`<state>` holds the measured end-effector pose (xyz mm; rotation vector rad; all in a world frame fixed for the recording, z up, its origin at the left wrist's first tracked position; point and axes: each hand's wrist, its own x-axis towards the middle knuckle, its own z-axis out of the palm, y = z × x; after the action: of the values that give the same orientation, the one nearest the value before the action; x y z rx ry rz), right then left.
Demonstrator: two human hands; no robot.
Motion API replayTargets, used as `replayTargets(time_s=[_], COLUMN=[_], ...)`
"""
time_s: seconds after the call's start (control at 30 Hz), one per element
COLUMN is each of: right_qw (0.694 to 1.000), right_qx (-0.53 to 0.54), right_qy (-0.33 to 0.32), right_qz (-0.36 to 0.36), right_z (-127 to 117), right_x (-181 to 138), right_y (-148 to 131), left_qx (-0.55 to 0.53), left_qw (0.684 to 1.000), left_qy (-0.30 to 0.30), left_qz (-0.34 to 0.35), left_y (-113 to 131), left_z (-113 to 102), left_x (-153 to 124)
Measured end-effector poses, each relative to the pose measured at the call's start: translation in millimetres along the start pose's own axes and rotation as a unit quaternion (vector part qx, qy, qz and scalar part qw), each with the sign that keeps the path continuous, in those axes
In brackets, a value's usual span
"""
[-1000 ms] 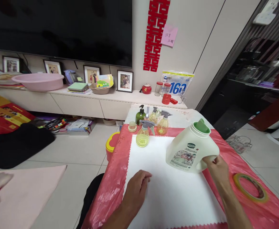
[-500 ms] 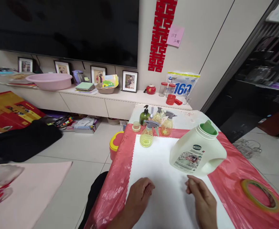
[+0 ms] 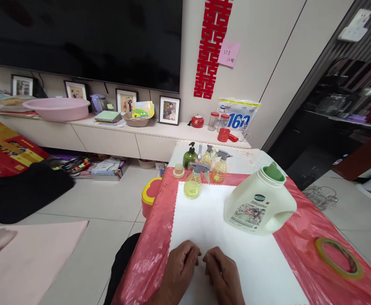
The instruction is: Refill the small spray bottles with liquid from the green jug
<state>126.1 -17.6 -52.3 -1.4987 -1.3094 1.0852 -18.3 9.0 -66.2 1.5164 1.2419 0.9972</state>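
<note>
My left hand (image 3: 181, 267) and my right hand (image 3: 221, 271) rest side by side on a white cloth (image 3: 211, 220) at the table's near edge, fingers curled under and nearly touching each other. Neither hand holds anything that I can see. A large cream detergent jug (image 3: 258, 202) with an open green spout stands on the cloth, up and to the right of my right hand. A small yellow spray bottle (image 3: 193, 182) stands at the cloth's far left corner.
A red plastic sheet (image 3: 303, 237) covers the table. A roll of tape (image 3: 338, 252) lies on it at the right. More spray and pump bottles (image 3: 211, 156) cluster at the far end. A red and yellow stool (image 3: 150, 195) stands on the tiled floor left of the table.
My right hand let go of the jug and moved left and down to sit beside my left hand. My left hand slid slightly nearer. The jug stayed upright on the cloth.
</note>
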Motion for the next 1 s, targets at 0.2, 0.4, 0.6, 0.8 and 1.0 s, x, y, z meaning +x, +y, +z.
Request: replayTargets(time_s=[0.2,0.4,0.6,0.8,1.0], right_qw=[0.998,0.994,0.988,0.992,0.987], right_qx=[-0.002,0.099,0.117,0.12,0.126], right_qy=[0.044,0.005,-0.024,0.003,-0.001], right_qz=[0.036,-0.041,-0.099,0.027,0.095], right_z=[-20.5,-30.7,-28.4,-20.8,-9.1], right_x=[-1.3,-10.7,-20.0,-10.5,-4.6], right_y=[-19.0,-49.5,-61.0,-44.9,-25.2], left_qx=[-0.103,-0.205,-0.214,-0.177,-0.184], left_qw=[0.993,0.978,0.973,0.981,0.975], left_qy=[0.002,-0.026,-0.055,-0.027,-0.044], left_qz=[-0.058,0.012,0.063,-0.074,-0.118], left_y=[25.6,59.8,74.7,54.3,44.3], left_z=[-11.5,-11.4,-9.8,3.2,14.8], left_x=[5.9,-0.1,-8.9,-5.7,-6.9])
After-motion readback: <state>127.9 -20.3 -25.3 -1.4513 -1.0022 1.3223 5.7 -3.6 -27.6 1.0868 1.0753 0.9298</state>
